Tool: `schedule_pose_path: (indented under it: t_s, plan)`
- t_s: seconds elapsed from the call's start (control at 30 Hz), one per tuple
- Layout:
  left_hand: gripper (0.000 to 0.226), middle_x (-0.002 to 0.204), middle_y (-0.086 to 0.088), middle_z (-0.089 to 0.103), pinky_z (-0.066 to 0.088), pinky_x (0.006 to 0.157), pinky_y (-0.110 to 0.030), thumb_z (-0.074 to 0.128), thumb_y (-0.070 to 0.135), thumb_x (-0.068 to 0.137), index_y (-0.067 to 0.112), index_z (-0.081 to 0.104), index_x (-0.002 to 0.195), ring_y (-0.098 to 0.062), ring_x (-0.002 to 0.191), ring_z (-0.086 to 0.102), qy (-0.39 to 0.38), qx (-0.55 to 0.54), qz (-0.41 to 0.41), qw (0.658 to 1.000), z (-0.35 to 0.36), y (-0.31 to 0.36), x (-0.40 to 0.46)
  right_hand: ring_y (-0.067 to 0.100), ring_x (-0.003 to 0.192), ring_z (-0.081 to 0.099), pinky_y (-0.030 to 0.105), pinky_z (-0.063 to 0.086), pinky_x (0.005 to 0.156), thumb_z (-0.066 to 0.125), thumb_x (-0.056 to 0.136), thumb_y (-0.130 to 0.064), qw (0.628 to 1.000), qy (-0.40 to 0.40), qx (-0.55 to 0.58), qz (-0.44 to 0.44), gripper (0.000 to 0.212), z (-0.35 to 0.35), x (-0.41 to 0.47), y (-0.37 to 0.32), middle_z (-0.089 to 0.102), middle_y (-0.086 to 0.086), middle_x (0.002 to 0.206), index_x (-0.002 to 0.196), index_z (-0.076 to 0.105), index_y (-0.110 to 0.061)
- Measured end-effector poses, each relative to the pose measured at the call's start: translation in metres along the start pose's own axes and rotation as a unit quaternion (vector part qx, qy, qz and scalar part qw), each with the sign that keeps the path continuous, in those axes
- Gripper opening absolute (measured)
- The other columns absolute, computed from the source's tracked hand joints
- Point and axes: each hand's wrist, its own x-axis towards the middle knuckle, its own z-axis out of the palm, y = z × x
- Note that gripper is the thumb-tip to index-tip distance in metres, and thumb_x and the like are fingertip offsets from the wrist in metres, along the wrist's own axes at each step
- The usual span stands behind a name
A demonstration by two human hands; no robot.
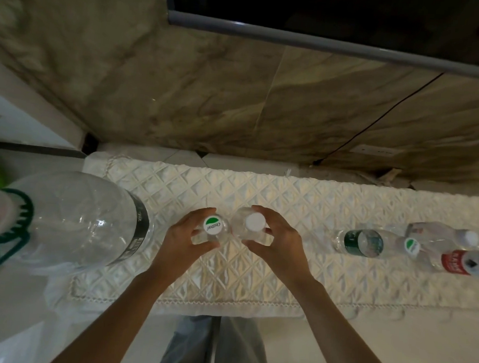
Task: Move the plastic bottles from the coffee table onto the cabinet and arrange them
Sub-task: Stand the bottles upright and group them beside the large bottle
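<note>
Two small clear plastic bottles stand upright side by side on the cabinet's white quilted runner. My left hand is wrapped around the bottle with the green-and-white cap. My right hand grips the bottle with the plain white cap. The two bottles nearly touch. To the right, three more bottles lie on their sides: a green-labelled one, a clear one with a white cap and a red-labelled one.
A large clear water jug with a green handle stands at the left end of the runner. A marbled wall rises behind the cabinet, with a dark screen above and a black cable running down to the right. My legs show below the front edge.
</note>
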Motion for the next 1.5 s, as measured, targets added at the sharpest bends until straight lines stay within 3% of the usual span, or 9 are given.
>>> schedule_pose_path:
  t_s: [0.17, 0.4, 0.63, 0.77, 1.0, 1.5]
  plan:
    - [0.066, 0.12, 0.011, 0.058, 0.047, 0.087, -0.012, 0.082, 0.005, 0.067, 0.029, 0.053, 0.122, 0.001, 0.111, 0.054, 0.0, 0.008, 0.029, 1.0, -0.003, 0.007, 0.015, 0.01, 0.106, 0.058, 0.028, 0.053, 0.087, 0.081, 0.07, -0.024, 1.0, -0.014, -0.001, 0.007, 0.067, -0.005, 0.012, 0.001, 0.056, -0.01, 0.129, 0.129, 0.051, -0.028]
    - [0.065, 0.114, 0.021, 0.055, 0.043, 0.082, -0.004, 0.081, 0.005, 0.067, 0.031, 0.052, 0.12, 0.012, 0.106, 0.052, -0.027, 0.003, 0.015, 1.0, -0.001, 0.013, 0.03, -0.003, 0.108, 0.051, 0.011, 0.045, 0.088, 0.082, 0.069, -0.02, 0.999, -0.016, 0.009, 0.029, 0.069, -0.009, 0.019, 0.007, 0.056, -0.01, 0.129, 0.13, 0.051, -0.027]
    - [0.066, 0.117, 0.018, 0.055, 0.043, 0.083, -0.004, 0.081, 0.007, 0.068, 0.027, 0.053, 0.124, 0.011, 0.108, 0.051, -0.032, 0.007, 0.01, 0.999, 0.003, 0.01, 0.032, -0.006, 0.107, 0.048, 0.012, 0.047, 0.087, 0.08, 0.071, -0.021, 0.999, -0.024, 0.018, 0.039, 0.067, -0.005, 0.016, 0.016, 0.05, -0.018, 0.126, 0.13, 0.05, -0.028]
    - [0.067, 0.117, 0.022, 0.052, 0.042, 0.083, -0.003, 0.081, 0.006, 0.068, 0.026, 0.051, 0.125, 0.015, 0.108, 0.049, -0.032, 0.007, 0.01, 0.999, 0.004, 0.012, 0.031, 0.0, 0.109, 0.052, 0.015, 0.048, 0.088, 0.079, 0.072, -0.021, 0.999, -0.026, 0.025, 0.035, 0.067, -0.004, 0.017, 0.017, 0.052, -0.014, 0.129, 0.132, 0.049, -0.028]
    - [0.069, 0.119, 0.019, 0.053, 0.043, 0.085, -0.005, 0.08, 0.003, 0.068, 0.03, 0.051, 0.124, 0.011, 0.109, 0.051, -0.047, 0.003, 0.01, 0.999, 0.001, 0.011, 0.031, 0.003, 0.112, 0.052, 0.026, 0.051, 0.09, 0.078, 0.071, -0.018, 0.998, -0.051, 0.026, 0.029, 0.067, -0.007, 0.021, 0.017, 0.052, -0.014, 0.13, 0.13, 0.049, -0.031]
    - [0.07, 0.117, 0.02, 0.052, 0.041, 0.084, -0.003, 0.08, 0.005, 0.069, 0.028, 0.05, 0.127, 0.013, 0.11, 0.049, -0.05, 0.013, 0.004, 0.999, 0.002, 0.01, 0.032, 0.0, 0.112, 0.051, 0.021, 0.049, 0.092, 0.08, 0.07, -0.018, 0.997, -0.042, 0.036, 0.047, 0.069, -0.006, 0.019, 0.017, 0.052, -0.012, 0.131, 0.131, 0.05, -0.028]
